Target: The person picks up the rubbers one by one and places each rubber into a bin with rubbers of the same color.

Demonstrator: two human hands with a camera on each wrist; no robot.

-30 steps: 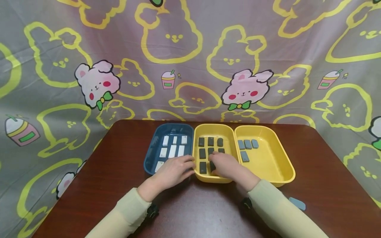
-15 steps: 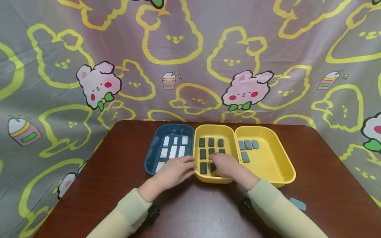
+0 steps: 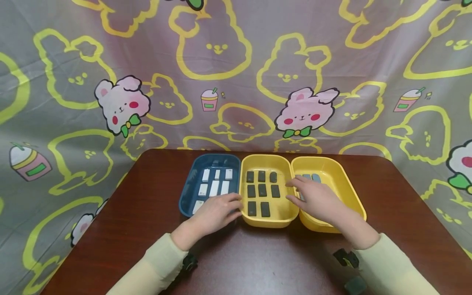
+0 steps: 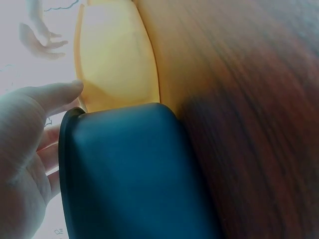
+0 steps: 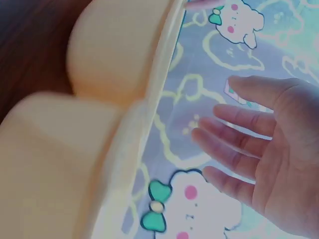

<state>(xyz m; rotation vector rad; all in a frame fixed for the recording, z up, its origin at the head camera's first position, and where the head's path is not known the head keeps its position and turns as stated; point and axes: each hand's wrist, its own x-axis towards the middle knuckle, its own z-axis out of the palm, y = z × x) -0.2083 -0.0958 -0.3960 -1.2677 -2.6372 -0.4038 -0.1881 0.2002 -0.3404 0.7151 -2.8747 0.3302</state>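
Observation:
My left hand rests over the front right part of the blue tray, its fingers reaching to the rim of the middle yellow tray. White blocks lie in rows in the blue tray, some hidden under this hand. Dark blocks fill three rows in the middle tray, two of them in the front row. My right hand, empty with fingers spread, hovers over the right yellow tray, fingertips at the wall between the yellow trays. It partly covers the grey-blue blocks there.
The three trays stand side by side on a dark brown table. A patterned curtain hangs right behind the table. Near my right sleeve lies a dark grey-green flat piece.
My right hand has let go of a dark block at the front of the middle tray and moved right. The block stays there. My left hand has kept its place.

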